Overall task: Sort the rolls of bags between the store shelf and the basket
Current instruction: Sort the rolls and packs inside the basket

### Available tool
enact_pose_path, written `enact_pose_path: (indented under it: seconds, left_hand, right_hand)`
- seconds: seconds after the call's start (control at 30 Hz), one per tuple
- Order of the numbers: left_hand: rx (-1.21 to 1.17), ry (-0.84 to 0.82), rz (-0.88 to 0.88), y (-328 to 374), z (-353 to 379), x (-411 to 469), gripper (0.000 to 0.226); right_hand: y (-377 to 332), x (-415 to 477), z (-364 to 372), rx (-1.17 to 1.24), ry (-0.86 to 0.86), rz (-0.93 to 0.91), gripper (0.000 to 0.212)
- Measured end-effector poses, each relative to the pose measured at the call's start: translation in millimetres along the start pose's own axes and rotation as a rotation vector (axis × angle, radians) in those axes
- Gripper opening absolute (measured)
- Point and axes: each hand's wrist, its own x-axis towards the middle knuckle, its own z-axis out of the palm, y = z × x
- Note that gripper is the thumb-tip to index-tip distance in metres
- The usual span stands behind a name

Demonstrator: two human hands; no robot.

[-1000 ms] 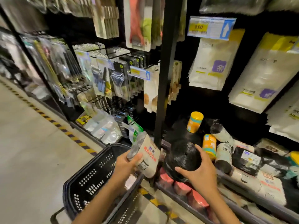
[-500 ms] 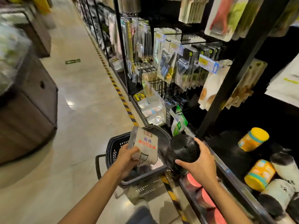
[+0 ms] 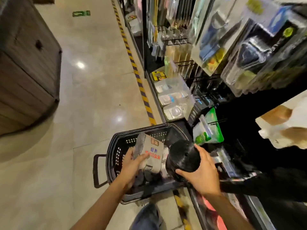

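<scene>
My left hand (image 3: 132,165) grips a grey labelled roll of bags (image 3: 150,151) with red and blue print, held over the inside of the black shopping basket (image 3: 116,143). My right hand (image 3: 201,173) clasps a large black roll of bags (image 3: 181,157) at the basket's right rim, above its edge. Dark and pale items lie in the basket's bottom, mostly hidden by the rolls and my hands. The store shelf (image 3: 232,165) runs along the right, its lower tier blurred.
The basket stands on the tiled floor with its handle (image 3: 97,170) to the left. A yellow-black floor stripe (image 3: 141,90) follows the shelf base. Hanging packets (image 3: 209,128) jut out just above my right hand. A wooden display unit (image 3: 28,72) stands across the aisle.
The view has swung left and down from the shelf to the basket. Both hands have carried their rolls away from the shelf and now hold them over the basket.
</scene>
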Motion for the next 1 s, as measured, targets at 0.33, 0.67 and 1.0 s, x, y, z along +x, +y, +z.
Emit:
enact_pose_path:
  seconds: [0.33,0.67,1.0]
  left_hand:
    - [0.215,0.046,-0.086,-62.5,-1.2,183.5,0.018]
    - [0.163,0.103,-0.282,-226.9,15.0,342.1,0.022]
    - [0.264,0.151,-0.372,-333.4,49.7,415.2,0.026]
  right_hand:
    - [94.9,109.1,124.6,-0.045,-0.236,0.056,0.121]
    - [217.5,145.9,245.4,-0.15,-0.385,0.114,0.125]
    - [268.5,163.3,282.1,-0.058,-0.409,0.204,0.121]
